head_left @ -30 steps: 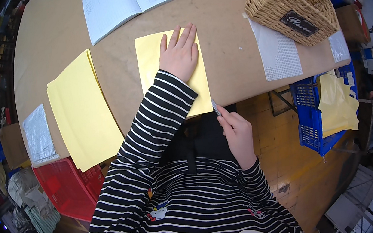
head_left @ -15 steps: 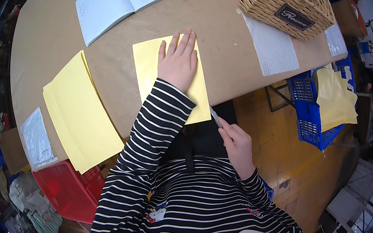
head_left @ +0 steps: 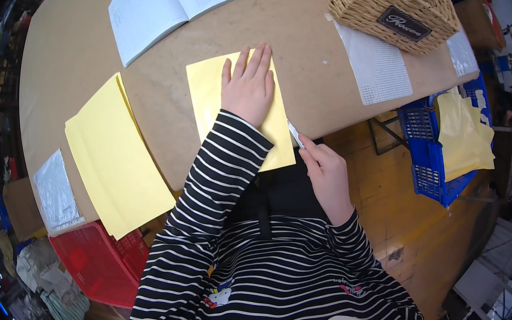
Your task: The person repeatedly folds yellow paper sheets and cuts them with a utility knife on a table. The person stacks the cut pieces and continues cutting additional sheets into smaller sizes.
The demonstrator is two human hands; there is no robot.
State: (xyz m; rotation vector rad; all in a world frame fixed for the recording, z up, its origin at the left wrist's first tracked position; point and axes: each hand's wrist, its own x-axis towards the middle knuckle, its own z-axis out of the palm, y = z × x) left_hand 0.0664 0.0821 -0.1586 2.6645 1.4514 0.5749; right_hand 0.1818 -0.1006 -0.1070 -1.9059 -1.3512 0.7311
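Note:
A yellow sheet (head_left: 205,96) lies at the table's near edge, its lower end sticking out past the edge. My left hand (head_left: 249,89) rests flat on its upper right part, fingers stretched forward. In my right hand (head_left: 327,173) is a slim knife (head_left: 294,131), seemingly a utility knife, gripped in closed fingers. Its tip points away from me, close along the sheet's right edge; whether it touches the paper I cannot tell. To the left, a pile of larger yellow sheets (head_left: 117,161) overhangs the table edge.
An open notebook (head_left: 154,9) lies at the far side of the brown-covered table (head_left: 306,45). A wicker basket (head_left: 371,2) stands far right by a white sheet (head_left: 379,71). Below the edge are a blue crate (head_left: 425,158) with yellow scraps and a red crate (head_left: 90,263).
My right hand and the knife have moved up along the sheet's right edge, away from me. My left hand stays pressed on the sheet. The whole view has shifted slightly.

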